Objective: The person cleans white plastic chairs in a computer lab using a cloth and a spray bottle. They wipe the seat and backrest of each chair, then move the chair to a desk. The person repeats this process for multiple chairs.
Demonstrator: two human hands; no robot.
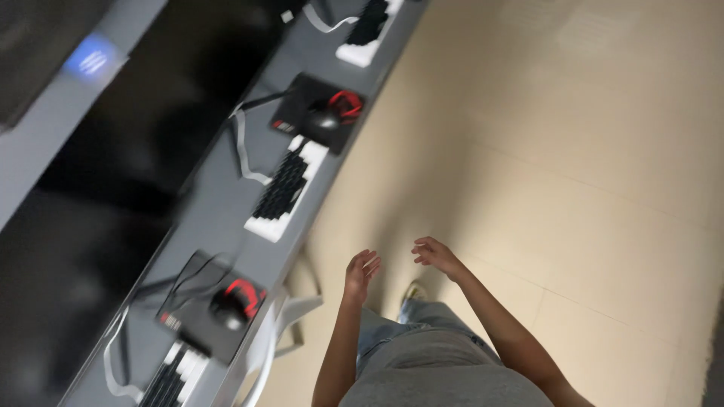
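View, single: head-worn camera, looking steeply down along the wearer's torso to the tiled floor (pixel 573 181). Frame rolled, so the grey desk (pixel 219 203) runs diagonally up the left side. Range: forearms and both hands near, at lower centre; desk just beside, at mid distance. Motion blur throughout. No second view to overlap.

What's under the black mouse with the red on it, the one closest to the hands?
A black square mouse pad lies under the black computer mouse with red trim, on the long grey desk. The patch of pad right beneath the mouse is covered.
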